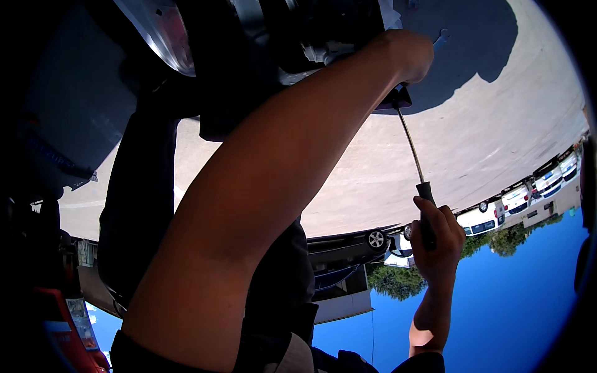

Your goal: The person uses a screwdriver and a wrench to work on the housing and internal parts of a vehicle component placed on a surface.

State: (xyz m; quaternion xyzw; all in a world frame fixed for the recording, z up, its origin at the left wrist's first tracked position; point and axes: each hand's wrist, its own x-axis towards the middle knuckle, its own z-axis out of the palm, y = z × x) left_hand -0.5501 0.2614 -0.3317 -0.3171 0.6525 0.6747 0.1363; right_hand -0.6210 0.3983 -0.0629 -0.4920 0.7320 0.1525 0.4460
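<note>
My left arm reaches across the view to the upper middle, where my left hand (407, 55) is closed in a fist. From the far side of that fist juts the end of a metal wrench (441, 38); the rest of it is hidden. Lower right, my right hand (438, 233) is wrapped round the dark handle of a screwdriver (410, 138). Its long thin shaft points up to a dark part (399, 99) just below my left fist. The exact contact of the tip is hard to make out.
Dark vehicle parts (249, 68) and a clear lamp-like piece (165, 34) fill the top left. Sunlit paving (485, 137) lies behind. A black car (342, 248), white vans (488, 217) and trees (398, 280) appear upside down farther off. A red vehicle (68, 329) stands lower left.
</note>
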